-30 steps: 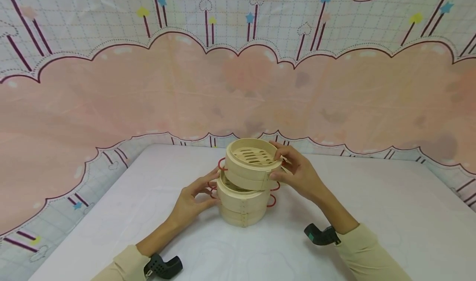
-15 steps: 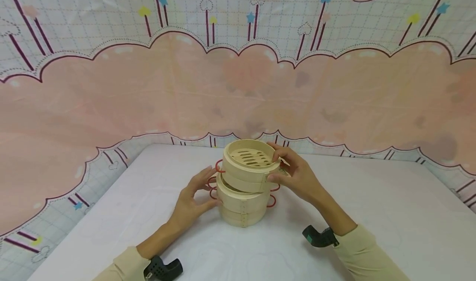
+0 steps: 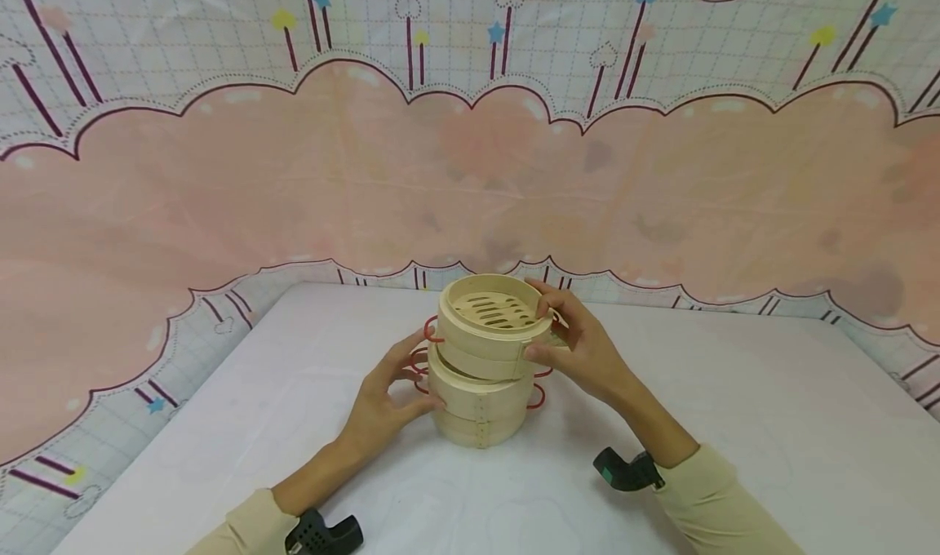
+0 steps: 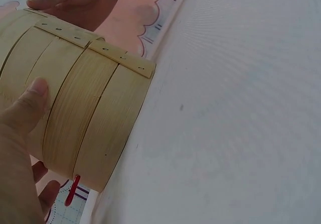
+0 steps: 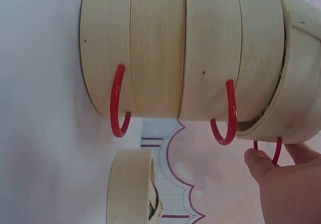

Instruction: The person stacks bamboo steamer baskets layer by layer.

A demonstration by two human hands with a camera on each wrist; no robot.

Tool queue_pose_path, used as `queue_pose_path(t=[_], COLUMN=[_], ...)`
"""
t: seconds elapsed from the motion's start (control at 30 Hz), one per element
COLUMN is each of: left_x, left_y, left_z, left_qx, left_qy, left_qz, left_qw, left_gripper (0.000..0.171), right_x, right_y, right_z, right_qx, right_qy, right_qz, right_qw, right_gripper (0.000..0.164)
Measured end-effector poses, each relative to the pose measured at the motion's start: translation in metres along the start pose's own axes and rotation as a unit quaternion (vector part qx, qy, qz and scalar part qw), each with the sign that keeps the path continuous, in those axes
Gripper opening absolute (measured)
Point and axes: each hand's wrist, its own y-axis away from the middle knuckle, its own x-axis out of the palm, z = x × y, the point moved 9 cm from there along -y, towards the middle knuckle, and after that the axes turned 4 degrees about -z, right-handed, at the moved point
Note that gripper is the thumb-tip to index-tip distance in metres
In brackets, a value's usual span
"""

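Note:
Several small bamboo steamer baskets with red loop handles stand stacked mid-table. The top basket [image 3: 481, 351], with a slotted base inside, sits tilted and a little off-centre on the lower baskets [image 3: 473, 416], leaving a dark gap at the left. My right hand [image 3: 587, 347] grips the top basket's right side, thumb in front and fingers at the rim. My left hand [image 3: 382, 392] holds the left side of the lower baskets; its thumb [image 4: 35, 96] presses the wall in the left wrist view, the other fingers partly hidden behind. Red handles [image 5: 118, 103] show on the right wrist view's side.
Another round bamboo piece [image 5: 128, 186] stands behind the stack in the right wrist view, mostly hidden by the right hand in the head view. A white cloth covers the table [image 3: 734, 392]. A patterned backdrop [image 3: 470, 179] hangs behind its far edge.
The top basket has shifted slightly left over the lower ones, with the right hand moving along. The left thumb has slid a little further onto the lower baskets' front.

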Motion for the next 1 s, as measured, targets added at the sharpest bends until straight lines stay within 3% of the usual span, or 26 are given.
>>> queue_pose_path(t=[0.17,0.4,0.47,0.67,0.83,1.0], left_x=[0.0,0.002,0.002,0.002,0.0,-0.001], left_y=[0.0,0.008,0.009,0.006,0.001,-0.001], left_z=[0.001,0.031,0.031,0.017,-0.003,-0.012], left_qx=[0.003,-0.012,-0.006,0.026,0.036,0.051], left_qy=[0.006,0.005,0.005,0.005,0.003,0.007], left_qz=[0.0,0.009,0.008,0.0,-0.002,-0.007], left_qw=[1.0,0.9999,0.9999,0.9996,0.9994,0.9987], left_gripper=[0.093,0.092,0.092,0.092,0.09,0.092], right_x=[0.001,0.004,0.005,0.005,0.005,0.005], right_y=[-0.001,-0.002,-0.002,0.001,0.001,0.001], right_z=[0.003,0.005,0.004,0.002,0.003,0.003], right_qx=[0.004,-0.005,-0.002,0.015,0.006,0.002], right_qy=[0.004,-0.008,-0.007,0.001,-0.004,-0.006], right_qz=[-0.002,-0.004,-0.006,-0.014,-0.014,-0.017], right_qw=[1.0,1.0,1.0,1.0,1.0,1.0], right_gripper=[0.038,0.04,0.04,0.041,0.042,0.043])
